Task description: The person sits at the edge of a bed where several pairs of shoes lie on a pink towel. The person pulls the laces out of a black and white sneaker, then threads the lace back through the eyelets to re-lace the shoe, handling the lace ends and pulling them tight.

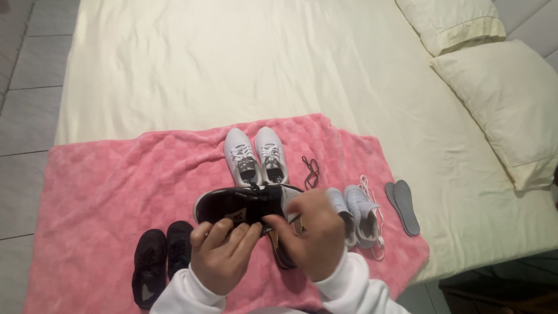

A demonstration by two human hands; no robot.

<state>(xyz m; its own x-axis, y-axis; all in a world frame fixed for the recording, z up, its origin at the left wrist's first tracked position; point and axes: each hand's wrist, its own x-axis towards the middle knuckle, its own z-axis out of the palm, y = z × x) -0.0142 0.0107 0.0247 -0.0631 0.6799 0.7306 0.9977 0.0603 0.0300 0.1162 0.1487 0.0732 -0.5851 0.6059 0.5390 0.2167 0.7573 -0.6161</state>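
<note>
A black sneaker with a white sole (232,206) is held up over a pink blanket (99,192), its opening facing me. My left hand (224,253) grips its near side from below. My right hand (314,232) closes on its tongue and lace area at the right end. Both wrists wear white sleeves. A brown insole or shoe part (280,251) shows under my right hand.
A pair of white sneakers (256,154) stands beyond the held shoe. Black shoes (160,261) lie at the left, small pale shoes (357,212) at the right, with a loose black lace (311,170) and grey insoles (403,204). Two cream pillows (505,87) lie on the bed.
</note>
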